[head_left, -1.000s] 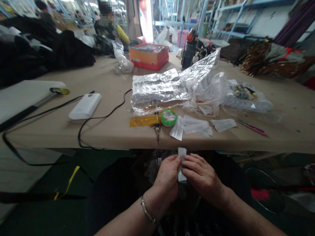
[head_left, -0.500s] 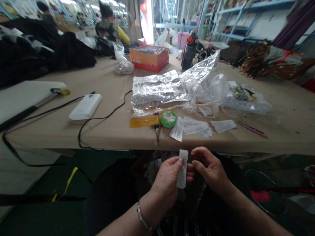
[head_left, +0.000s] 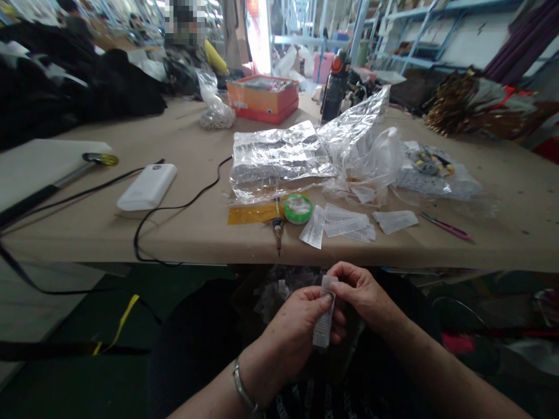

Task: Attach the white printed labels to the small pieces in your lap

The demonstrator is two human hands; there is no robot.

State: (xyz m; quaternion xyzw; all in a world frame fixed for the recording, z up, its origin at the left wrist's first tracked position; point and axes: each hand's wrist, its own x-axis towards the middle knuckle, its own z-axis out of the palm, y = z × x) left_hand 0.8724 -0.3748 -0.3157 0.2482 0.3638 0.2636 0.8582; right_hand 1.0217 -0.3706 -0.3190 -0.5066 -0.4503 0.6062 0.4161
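Below the table's front edge, my left hand [head_left: 297, 329] pinches a narrow white printed label strip [head_left: 324, 319] that hangs upright between thumb and fingers. My right hand [head_left: 364, 297] is curled at the strip's top end, its fingertips closed on it. Both hands are over my lap, above dark fabric. On the table just ahead lie several more white labels [head_left: 345, 226], a green tape roll [head_left: 299, 208] and a soldering-type tool [head_left: 278, 224] whose tip sticks out over the edge.
Crinkled foil bags [head_left: 279, 157] and clear plastic bags [head_left: 371, 157] lie mid-table. A white power bank [head_left: 147, 186] with a black cable is at left, pink tweezers [head_left: 445, 226] at right, an orange box [head_left: 264, 99] and a dark bottle [head_left: 335, 87] behind. Another person sits at the far end.
My right hand let go of the strip's middle, pulled back, then came up to pinch its top end. The left hand kept hold, shifting slightly lower.
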